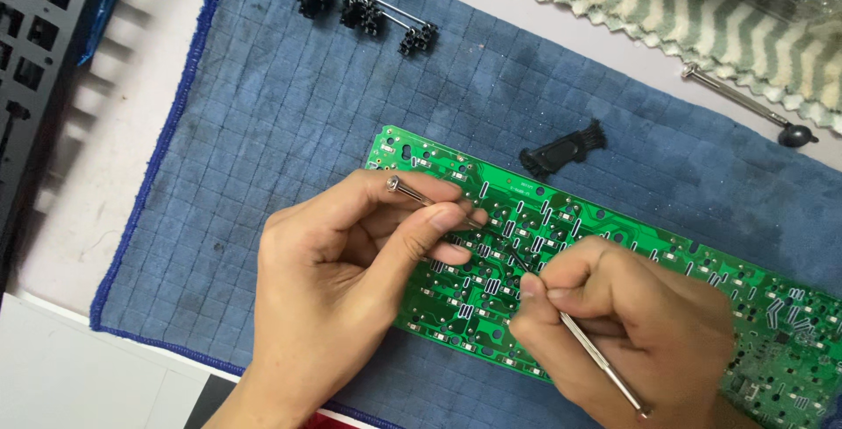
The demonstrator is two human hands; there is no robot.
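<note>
Circuit board (pixel 614 245): both hands, left (pixel 342 297) and right (pixel 631 324), pinch thin metal tools (pixel 438 205) over it; a slip might scratch traces.

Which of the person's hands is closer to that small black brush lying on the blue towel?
The right hand. It sits just below the black brush, across the green circuit board, while the left hand is further off, down to the brush's left.
</note>
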